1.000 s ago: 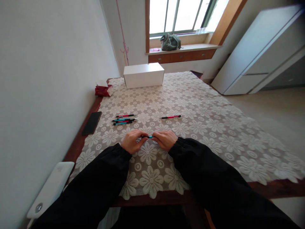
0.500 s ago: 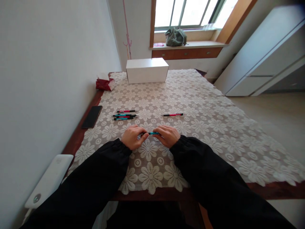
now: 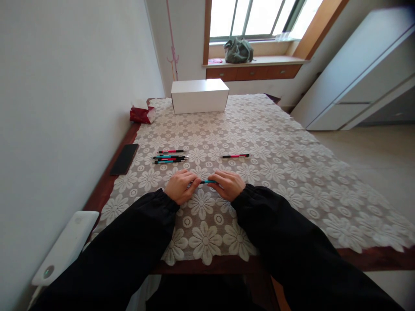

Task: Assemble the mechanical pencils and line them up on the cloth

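Note:
Between my hands lies a blue and black pen (image 3: 208, 182), held level just above or on the lace cloth; I cannot tell which. My left hand (image 3: 182, 186) pinches its black end, and the fingers hide that tip. On the blue end, my right hand (image 3: 228, 184) is closed with thumb and fingertips. Beyond my left hand rests a small group of blue, red and black pens (image 3: 169, 159), with a red and black pen (image 3: 171, 151) just behind them. Another red and black pen (image 3: 236, 156) lies by itself beyond my right hand.
A lace tablecloth (image 3: 285, 172) covers the wooden table. At the left edge are a dark phone (image 3: 124, 159) and a red tissue pack (image 3: 142, 115). A white box (image 3: 200, 97) stands at the far end. Near my left sleeve is a white device (image 3: 66, 246).
Both hands keep their hold on the pen and stay almost in place. My left fingers and thumb have shifted slightly along it. The other pens have not moved.

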`<state>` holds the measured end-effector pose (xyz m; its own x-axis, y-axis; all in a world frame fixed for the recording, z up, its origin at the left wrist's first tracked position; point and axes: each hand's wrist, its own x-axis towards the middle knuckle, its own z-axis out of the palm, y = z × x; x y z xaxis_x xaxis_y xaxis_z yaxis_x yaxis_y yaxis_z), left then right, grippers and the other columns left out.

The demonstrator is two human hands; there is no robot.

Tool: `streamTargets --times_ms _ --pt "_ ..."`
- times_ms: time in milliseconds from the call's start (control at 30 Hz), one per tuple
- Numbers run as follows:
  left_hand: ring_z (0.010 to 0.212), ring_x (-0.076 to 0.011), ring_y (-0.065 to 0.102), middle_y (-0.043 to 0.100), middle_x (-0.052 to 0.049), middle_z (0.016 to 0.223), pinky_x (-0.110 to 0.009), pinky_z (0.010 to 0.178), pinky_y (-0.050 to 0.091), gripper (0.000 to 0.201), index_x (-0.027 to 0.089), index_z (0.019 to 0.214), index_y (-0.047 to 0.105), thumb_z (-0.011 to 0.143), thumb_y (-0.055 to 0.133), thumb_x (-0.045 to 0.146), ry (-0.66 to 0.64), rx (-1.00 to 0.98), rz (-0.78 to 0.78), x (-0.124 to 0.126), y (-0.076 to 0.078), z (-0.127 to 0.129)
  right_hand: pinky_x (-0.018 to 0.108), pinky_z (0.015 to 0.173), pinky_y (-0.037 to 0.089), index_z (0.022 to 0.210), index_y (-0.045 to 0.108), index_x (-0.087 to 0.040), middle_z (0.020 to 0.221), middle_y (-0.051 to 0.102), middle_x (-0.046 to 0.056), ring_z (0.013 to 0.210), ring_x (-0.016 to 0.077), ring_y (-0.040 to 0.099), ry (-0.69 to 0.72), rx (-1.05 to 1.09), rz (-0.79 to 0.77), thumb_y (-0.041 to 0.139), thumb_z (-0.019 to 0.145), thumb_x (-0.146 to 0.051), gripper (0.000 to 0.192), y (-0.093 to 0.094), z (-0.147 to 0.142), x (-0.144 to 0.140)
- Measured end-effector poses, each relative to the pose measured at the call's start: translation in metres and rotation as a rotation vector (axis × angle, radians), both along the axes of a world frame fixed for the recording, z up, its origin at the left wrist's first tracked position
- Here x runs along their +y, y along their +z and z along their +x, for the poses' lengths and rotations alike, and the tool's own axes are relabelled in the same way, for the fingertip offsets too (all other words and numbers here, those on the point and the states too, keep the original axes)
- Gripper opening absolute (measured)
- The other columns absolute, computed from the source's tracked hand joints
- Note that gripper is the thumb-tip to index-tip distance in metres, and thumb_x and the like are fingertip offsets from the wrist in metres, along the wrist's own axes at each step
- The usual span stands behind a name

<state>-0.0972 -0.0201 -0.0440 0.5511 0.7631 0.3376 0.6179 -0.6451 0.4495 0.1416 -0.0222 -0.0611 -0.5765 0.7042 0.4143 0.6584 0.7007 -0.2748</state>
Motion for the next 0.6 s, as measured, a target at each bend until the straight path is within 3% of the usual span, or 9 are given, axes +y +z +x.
streamTargets --times_ms 167,600 --pt "0.079 -0.0196 0.058 0.069 -0.005 0.078 -0.035 0.078 0.048 0.041 0.020 0.076 0.066 0.104 0.042 0.039 -0.004 0.014 0.008 -0.0003 0.0011 0.0003 0.028 0.072 0.042 0.098 0.068 -0.021 0.086 0.067 0.006 0.077 0.0172 0.062 0.001 0.010 -0.016 0.046 0.104 -0.043 0.031 -0.0001 -0.0001 -0.0002" --pt "0.087 -0.0211 0.065 0.073 -0.004 0.087 -0.036 0.083 0.051 0.017 0.022 0.089 0.070 0.095 0.063 0.037 -0.007 -0.055 0.011 0.0022 -0.0058 -0.0022 0.027 0.067 0.040 0.097 0.070 -0.022 0.084 0.070 0.005 0.073 0.0156 0.062 -0.010 0.007 -0.043 0.046 0.104 -0.045 0.034 -0.0013 0.0005 -0.0006"
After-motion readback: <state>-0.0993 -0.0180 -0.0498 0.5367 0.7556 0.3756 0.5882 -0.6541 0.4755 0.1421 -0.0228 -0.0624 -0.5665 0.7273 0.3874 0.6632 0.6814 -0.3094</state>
